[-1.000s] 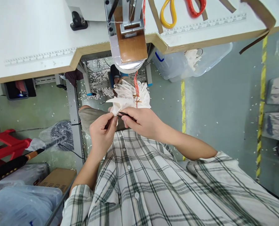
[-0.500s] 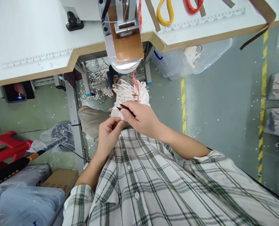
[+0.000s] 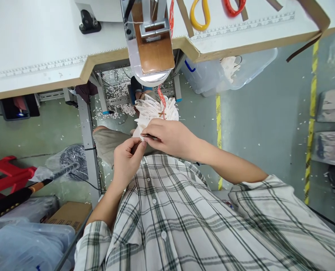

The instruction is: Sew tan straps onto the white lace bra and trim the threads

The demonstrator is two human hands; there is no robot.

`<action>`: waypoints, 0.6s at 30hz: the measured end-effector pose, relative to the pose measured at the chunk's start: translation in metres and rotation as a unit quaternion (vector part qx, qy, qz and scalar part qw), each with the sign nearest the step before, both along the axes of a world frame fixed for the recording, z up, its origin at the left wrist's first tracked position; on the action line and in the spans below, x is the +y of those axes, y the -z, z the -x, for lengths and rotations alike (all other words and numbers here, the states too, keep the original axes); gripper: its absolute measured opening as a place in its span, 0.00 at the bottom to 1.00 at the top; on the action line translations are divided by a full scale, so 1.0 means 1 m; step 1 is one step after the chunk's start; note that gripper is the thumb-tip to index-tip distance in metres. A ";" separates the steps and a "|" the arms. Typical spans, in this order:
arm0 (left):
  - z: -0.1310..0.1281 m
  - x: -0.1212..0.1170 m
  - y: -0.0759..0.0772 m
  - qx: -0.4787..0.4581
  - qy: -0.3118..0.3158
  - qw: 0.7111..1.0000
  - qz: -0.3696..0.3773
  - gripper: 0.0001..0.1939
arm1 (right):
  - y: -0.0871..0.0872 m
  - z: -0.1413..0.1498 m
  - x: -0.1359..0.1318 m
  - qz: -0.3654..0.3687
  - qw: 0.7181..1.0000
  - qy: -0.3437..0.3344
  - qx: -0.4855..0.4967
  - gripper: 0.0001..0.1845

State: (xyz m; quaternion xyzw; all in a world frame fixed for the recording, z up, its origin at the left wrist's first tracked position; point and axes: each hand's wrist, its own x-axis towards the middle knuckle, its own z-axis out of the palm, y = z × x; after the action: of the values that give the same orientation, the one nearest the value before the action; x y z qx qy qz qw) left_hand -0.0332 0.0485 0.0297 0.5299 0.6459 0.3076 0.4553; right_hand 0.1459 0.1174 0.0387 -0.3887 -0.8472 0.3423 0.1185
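Observation:
White lace fabric lies bunched over my lap, below the rounded end of a sewing machine. My left hand pinches the near edge of the fabric between thumb and index finger. Held in my right hand is a pair of dark tweezers, their tips pointing left at the fabric edge just above my left fingertips. A red and white ribbon hangs down from the machine onto the lace. Whatever the tips touch is too small to make out.
Yellow-handled scissors, a red handle and brown strips lie on the white table. Beneath its edge sits a clear plastic bin. A metal table leg stands left of my knee; plastic tubs are lower left.
The tweezers in my right hand have lowered, with their tips now closer together at the fabric edge. My left hand has shifted slightly left, still pinching the fabric.

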 end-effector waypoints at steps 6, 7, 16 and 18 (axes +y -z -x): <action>0.000 0.006 0.001 0.096 0.068 0.993 -0.016 0.10 | -0.004 0.007 0.006 -0.033 0.984 -0.076 -0.157 0.12; 0.001 0.008 0.004 0.086 0.073 0.994 -0.001 0.10 | -0.002 0.008 0.005 -0.033 0.983 -0.079 -0.162 0.11; 0.014 0.012 0.014 -0.136 -0.020 0.983 0.126 0.12 | 0.013 -0.011 0.034 0.123 0.988 0.097 -0.011 0.12; 0.015 0.011 0.011 -0.182 -0.046 0.973 0.137 0.13 | 0.015 -0.018 0.037 0.109 0.987 0.118 0.002 0.15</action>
State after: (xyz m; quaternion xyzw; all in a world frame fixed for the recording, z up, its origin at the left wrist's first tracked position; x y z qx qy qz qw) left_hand -0.0486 0.0592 0.0185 0.3670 0.6121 0.3278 0.6190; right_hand 0.1644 0.1546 0.0239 -0.4961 -0.7528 0.4167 0.1166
